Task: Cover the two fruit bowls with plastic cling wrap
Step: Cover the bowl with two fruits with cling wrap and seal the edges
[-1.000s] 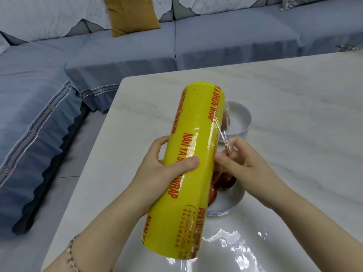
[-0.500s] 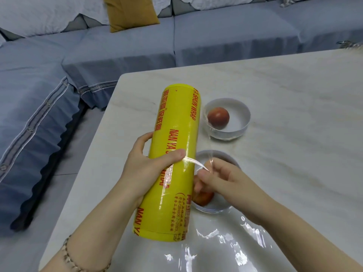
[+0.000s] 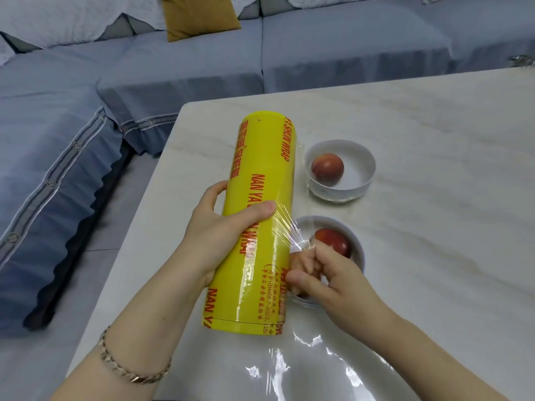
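Head view, looking down over both forearms: the left hand is wrapped round the middle of the yellow cling wrap roll, thumb laid across the top and fingers curled behind. Just past that thumb, a bunched strand of film fans off the roll and narrows into the curled fingertips of the right hand, which pinch it.

Directly under those pinching fingers sits the near bowl with its red fruit, uncovered as far as I can tell. Beyond the fingertips, the far bowl shows crinkled film at its foot and looks already wrapped.

The film has roped into a string, so I'd spread the pinch wider along the edge before drawing out. The left thumb should ease its pressure so the roll can turn. The pull ought to go level, away from the thumb and across the near bowl's rim, with enough length to tuck under on all sides.

Red print on the roll reads "NAN YA" and "SHUN WRAP", alongside Chinese characters. Near the right thumb, small print includes a GB number ending in 2023. The rest is too fine to read.
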